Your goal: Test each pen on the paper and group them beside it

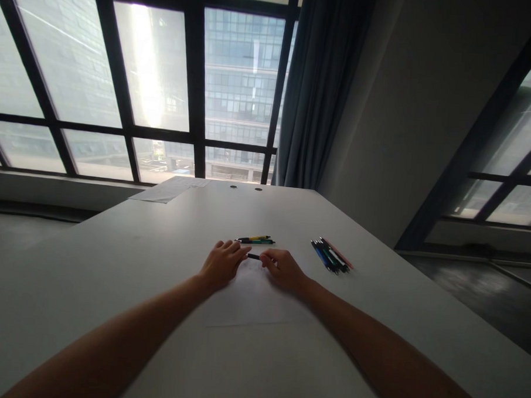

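Note:
A slim black pen lies level between my two hands, above the top part of a white sheet of paper. My right hand is closed, pinching the pen's right end between thumb and fingers. At the pen's left end are the bent fingers of my left hand, which seem closed on its tip. The hands hide both ends of the pen. Just beyond them, a yellow-and-black pen and a green-and-black pen lie side by side on the table.
To the right, a loose pile of several pens rests on the white table. More paper sheets lie at the far left corner, and two dark round inserts sit near the far edge. Windows and a blue curtain stand behind.

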`<action>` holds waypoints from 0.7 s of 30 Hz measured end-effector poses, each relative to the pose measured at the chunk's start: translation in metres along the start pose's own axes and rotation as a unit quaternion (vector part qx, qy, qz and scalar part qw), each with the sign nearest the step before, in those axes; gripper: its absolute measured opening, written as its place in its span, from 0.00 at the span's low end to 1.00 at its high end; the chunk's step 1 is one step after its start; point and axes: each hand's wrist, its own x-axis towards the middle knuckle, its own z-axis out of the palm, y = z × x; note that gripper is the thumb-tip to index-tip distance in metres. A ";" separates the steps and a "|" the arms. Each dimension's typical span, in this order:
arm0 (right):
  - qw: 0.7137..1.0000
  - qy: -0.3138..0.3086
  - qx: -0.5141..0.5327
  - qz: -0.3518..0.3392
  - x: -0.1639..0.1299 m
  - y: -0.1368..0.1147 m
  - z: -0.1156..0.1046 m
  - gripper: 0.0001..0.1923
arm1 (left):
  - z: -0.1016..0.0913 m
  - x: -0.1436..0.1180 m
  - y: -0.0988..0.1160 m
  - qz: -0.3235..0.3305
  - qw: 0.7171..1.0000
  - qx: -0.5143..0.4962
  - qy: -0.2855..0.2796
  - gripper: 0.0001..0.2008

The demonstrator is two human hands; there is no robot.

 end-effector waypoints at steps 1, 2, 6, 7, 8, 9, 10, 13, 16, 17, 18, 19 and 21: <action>1.000 -0.002 -0.026 0.005 0.000 0.000 0.000 0.22 | 0.000 0.000 0.000 0.004 1.000 -0.002 0.008 0.14; 0.999 0.001 -0.048 0.014 0.001 0.000 -0.001 0.19 | 0.000 0.000 -0.001 0.004 1.000 -0.006 0.016 0.14; 0.996 0.030 -0.074 0.042 0.004 0.006 -0.007 0.06 | 0.001 0.000 -0.002 -0.018 0.998 -0.032 0.056 0.11; 0.996 0.042 -0.070 0.047 0.004 0.008 -0.008 0.04 | 0.002 0.000 -0.002 -0.026 0.997 -0.040 0.063 0.10; 0.995 0.056 -0.068 0.051 0.005 0.009 -0.009 0.04 | 0.002 0.000 -0.003 -0.032 0.996 -0.048 0.067 0.10; 0.994 0.068 -0.067 0.054 0.005 0.010 -0.010 0.04 | 0.003 -0.001 -0.003 -0.036 0.995 -0.055 0.068 0.09; 0.993 0.079 -0.069 0.056 0.005 0.011 -0.010 0.05 | 0.003 -0.001 -0.003 -0.040 0.995 -0.061 0.068 0.09; 0.991 0.094 -0.083 0.052 0.004 0.011 -0.009 0.05 | 0.003 -0.001 -0.004 -0.046 0.993 -0.073 0.077 0.09; 0.991 0.079 -0.099 0.052 0.003 0.012 -0.007 0.04 | 0.003 -0.001 -0.004 -0.050 0.991 -0.084 0.095 0.10; 0.991 0.070 -0.105 0.054 0.002 0.013 -0.006 0.04 | 0.003 -0.001 -0.004 -0.050 0.990 -0.086 0.099 0.11; 0.990 0.061 -0.110 0.057 0.002 0.013 -0.006 0.03 | 0.003 -0.001 -0.004 -0.049 0.990 -0.087 0.102 0.12; 0.990 0.054 -0.115 0.059 0.002 0.014 -0.005 0.02 | 0.003 -0.001 -0.004 -0.049 0.990 -0.087 0.104 0.13; 0.989 0.042 -0.127 0.059 0.002 0.016 -0.004 0.03 | 0.003 -0.001 -0.004 -0.048 0.990 -0.086 0.105 0.15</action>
